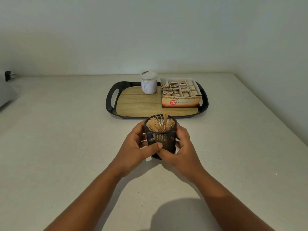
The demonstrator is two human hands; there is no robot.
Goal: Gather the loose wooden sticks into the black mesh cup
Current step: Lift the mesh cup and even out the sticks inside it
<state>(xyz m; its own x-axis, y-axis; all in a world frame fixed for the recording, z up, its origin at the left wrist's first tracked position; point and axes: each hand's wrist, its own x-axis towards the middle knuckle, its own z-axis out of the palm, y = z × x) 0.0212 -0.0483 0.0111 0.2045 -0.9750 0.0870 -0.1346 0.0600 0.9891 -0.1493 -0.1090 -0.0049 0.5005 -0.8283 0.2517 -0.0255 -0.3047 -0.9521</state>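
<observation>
The black mesh cup (162, 139) stands upright on the pale counter, just in front of the tray. Several flat wooden sticks (159, 125) fill it, and a few tips poke above the rim. My left hand (136, 147) wraps the cup's left side, thumb pressed across the front. My right hand (180, 147) clasps the right side, its thumb meeting the left thumb low on the mesh. No loose sticks show on the counter.
A black-rimmed tray (110, 104) with a wood-look floor sits behind the cup. It carries a white-labelled jar (149, 83) and an open box of ginger tea bags (180, 94). A black plug (8, 75) lies at the far left edge. A wall stands behind.
</observation>
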